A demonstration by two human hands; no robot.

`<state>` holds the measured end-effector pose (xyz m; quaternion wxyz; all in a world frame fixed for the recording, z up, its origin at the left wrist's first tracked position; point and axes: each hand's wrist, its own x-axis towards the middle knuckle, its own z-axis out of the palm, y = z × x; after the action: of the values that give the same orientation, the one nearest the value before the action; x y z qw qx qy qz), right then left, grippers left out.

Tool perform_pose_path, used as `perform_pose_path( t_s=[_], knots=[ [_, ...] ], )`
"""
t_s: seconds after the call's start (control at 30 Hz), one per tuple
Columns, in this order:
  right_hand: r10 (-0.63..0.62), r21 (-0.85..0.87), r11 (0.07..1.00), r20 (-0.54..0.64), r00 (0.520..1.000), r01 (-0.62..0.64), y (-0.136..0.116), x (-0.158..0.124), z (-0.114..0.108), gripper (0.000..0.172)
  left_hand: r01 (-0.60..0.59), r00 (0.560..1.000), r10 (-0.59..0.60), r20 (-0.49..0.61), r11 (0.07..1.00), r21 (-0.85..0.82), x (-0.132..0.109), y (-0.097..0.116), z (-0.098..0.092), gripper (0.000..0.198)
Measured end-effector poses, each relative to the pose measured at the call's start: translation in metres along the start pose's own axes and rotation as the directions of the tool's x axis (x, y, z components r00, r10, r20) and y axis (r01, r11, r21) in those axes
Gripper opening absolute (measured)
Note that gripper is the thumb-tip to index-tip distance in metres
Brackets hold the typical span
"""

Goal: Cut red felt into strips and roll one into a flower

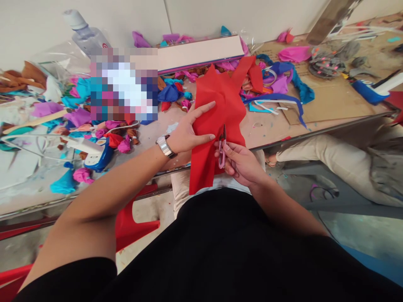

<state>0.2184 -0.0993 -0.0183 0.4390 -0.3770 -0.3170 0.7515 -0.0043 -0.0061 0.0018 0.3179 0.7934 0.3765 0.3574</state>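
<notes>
A large piece of red fabric [217, 96] hangs over the table's front edge toward my lap. My left hand [190, 130] lies on its left side, thumb and forefinger stretched apart; the other fingers are hard to make out. Small scissors [222, 156] with pink handles are in my right hand [241, 161], whose fingers are wrapped round the handles. Their blades point away from me and lie at the fabric, where a slit runs down toward the lower edge.
Many bunched scraps of coloured cloth [83, 119] cover the table on the left. A blue-and-white glue gun [97, 155] lies there, with a plastic bottle [90, 37] behind. A long pale box [189, 54] stands at the back. Cardboard [327, 94] and another person's leg [324, 153] are on the right.
</notes>
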Motion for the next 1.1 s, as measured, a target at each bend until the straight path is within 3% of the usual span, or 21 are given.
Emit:
perform_pose_path(
  t_s=[0.33, 0.6, 1.1],
  knots=[
    [-0.016, -0.007, 1.000, 0.045, 0.999, 0.016, -0.004, -0.010, 0.003, 0.046, -0.098, 0.995, 0.098, -0.009, 0.994, -0.037, 0.001, -0.015, 0.001, 0.094],
    [-0.021, -0.035, 0.999, -0.007, 1.000, 0.021, -0.004, -0.008, 0.002, 0.051, -0.078, 0.996, 0.083, 0.029, 0.984, -0.163, 0.004, -0.017, 0.002, 0.083],
    [-0.047, 0.007, 0.999, -0.021, 0.999, 0.047, 0.003, -0.006, 0.004, 0.048, -0.082, 0.995, 0.092, 0.049, 0.983, -0.165, 0.004, -0.013, 0.002, 0.083]
  ],
)
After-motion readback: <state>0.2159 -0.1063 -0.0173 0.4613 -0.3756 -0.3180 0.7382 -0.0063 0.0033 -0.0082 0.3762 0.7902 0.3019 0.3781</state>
